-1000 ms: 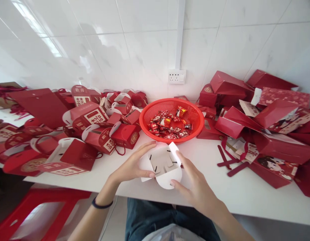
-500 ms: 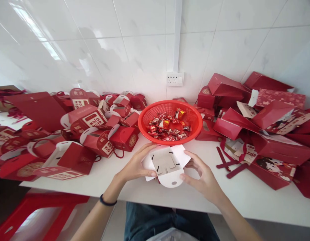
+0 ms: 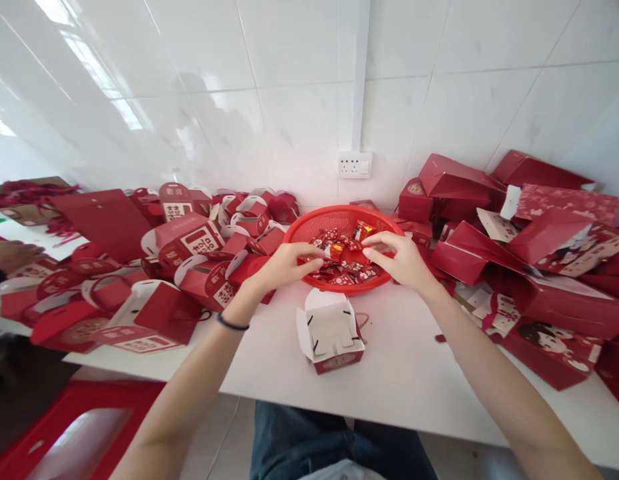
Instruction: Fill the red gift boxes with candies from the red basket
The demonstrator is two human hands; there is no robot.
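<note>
I have both hands over the red basket (image 3: 304, 231), well apart from each other, one towards each side of it. My left hand (image 3: 288, 265) is half curled, thumb and fingertips close together at the wrapped candies (image 3: 357, 272); I cannot tell whether they pinch one. A candy with a yellow patch (image 3: 334, 253) sits just past those fingertips. My right hand (image 3: 403, 259) is bent loosely, its thumb and fingers parted by a gap and pointing inward above the candies; I see nothing gripped in it, and cannot tell whether its tips touch any.

The small box (image 3: 333, 333) stands on the white table (image 3: 404, 373), nearer to my body than either hand and between my two forearms, touched by neither hand. Its top is open, its white flaps spread, its pale inside facing up, and a thin cord handle (image 3: 362, 319) lies on its right-hand side. A dark band (image 3: 233, 323) circles my left wrist. Beyond my left forearm is a crowd of red boxes (image 3: 164, 310); past my right one, a pile of red packaging (image 3: 569, 297).
</note>
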